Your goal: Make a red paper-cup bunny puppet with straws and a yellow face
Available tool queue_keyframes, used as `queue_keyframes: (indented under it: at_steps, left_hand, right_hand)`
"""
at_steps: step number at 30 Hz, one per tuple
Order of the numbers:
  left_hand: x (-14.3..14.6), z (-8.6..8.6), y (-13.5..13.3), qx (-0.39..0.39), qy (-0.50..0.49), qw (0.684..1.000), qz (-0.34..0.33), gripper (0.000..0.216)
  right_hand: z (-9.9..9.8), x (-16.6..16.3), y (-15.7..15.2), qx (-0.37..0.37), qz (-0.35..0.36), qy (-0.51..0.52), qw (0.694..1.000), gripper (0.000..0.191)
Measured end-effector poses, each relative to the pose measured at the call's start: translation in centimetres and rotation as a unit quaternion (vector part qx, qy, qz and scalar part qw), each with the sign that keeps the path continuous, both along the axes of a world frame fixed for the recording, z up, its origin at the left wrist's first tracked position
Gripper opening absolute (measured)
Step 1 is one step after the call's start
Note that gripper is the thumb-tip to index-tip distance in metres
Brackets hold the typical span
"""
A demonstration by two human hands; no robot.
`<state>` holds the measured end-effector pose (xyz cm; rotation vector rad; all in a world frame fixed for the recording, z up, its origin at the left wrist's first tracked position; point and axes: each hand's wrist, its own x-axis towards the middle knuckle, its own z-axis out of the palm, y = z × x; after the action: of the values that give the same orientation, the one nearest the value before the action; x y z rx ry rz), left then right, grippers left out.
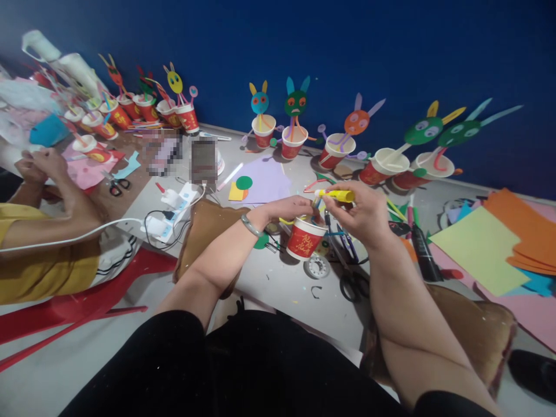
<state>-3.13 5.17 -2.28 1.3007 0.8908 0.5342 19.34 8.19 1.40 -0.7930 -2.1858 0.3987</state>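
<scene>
A red paper cup (pixel 305 240) with gold characters and a white rim stands on the table before me. My left hand (pixel 292 208), with a bangle on the wrist, reaches over its rim. The fingers are closed at the cup's mouth on something small that I cannot make out. My right hand (pixel 362 214) is closed around a yellow tube-shaped tool (pixel 341 196), its pale end pointing left above the cup. A yellow strip and a blue strip stick out at the cup's sides. Beside the cup's base lies a white ring-shaped spool (pixel 318 266); black scissors (pixel 354 286) lie to its right.
Cups with paper rabbit figures (pixel 296 142) line the blue wall. Coloured paper (pixel 480 249) lies at right, near a black bottle-like object (pixel 424 255). A power strip (pixel 177 214) with cables is at left. Another person's hands (pixel 47 165) are at far left, near a red chair (pixel 95 284).
</scene>
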Motion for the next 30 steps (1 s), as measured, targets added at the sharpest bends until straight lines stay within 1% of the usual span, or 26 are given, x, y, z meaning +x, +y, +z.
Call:
queue_keyframes:
  at_steps: [3,6,8,14,17,20,23,26,30]
  left_hand:
    - [0.0,0.3,-0.1,0.0,0.002,1.0,0.017,0.028]
    - [0.1,0.2,-0.1,0.011,0.024,0.999,0.029,0.028]
    - [0.3,0.2,-0.1,0.017,0.036,0.999,0.028,0.026]
    - [0.1,0.5,-0.3,-0.004,0.009,1.0,0.025,0.022]
    - [0.1,0.4,-0.2,-0.005,-0.005,1.0,0.027,0.024]
    - [0.2,0.2,-0.1,-0.012,0.005,0.999,0.03,0.023]
    - [0.2,0.2,-0.1,-0.021,0.008,0.999,0.022,0.022]
    - [0.0,0.4,-0.2,-0.028,-0.005,0.999,0.025,0.024]
    - [-0.1,0.6,-0.3,-0.028,-0.009,0.999,0.028,0.027]
  right_hand:
    - [0.2,0.1,-0.1,0.001,-0.006,0.003,1.0,0.017]
    - [0.2,-0.2,-0.2,-0.017,0.027,-0.021,0.999,0.017]
    - [0.0,-0.4,-0.1,-0.025,0.035,-0.034,0.998,0.015]
    - [-0.1,-0.1,0.1,0.011,-0.013,-0.001,1.0,0.016]
    - [0.0,0.1,0.0,-0.005,-0.007,0.012,1.0,0.015]
    - [-0.2,0.0,0.1,-0.016,0.015,-0.005,1.0,0.015]
    - [-0.3,0.0,0.5,-0.004,-0.01,-0.008,1.0,0.014]
    - [-0.1,0.4,0.6,0.006,-0.04,0.017,0.999,0.015]
    - [0.1,0.6,0.2,-0.031,-0.016,0.03,0.999,0.016]
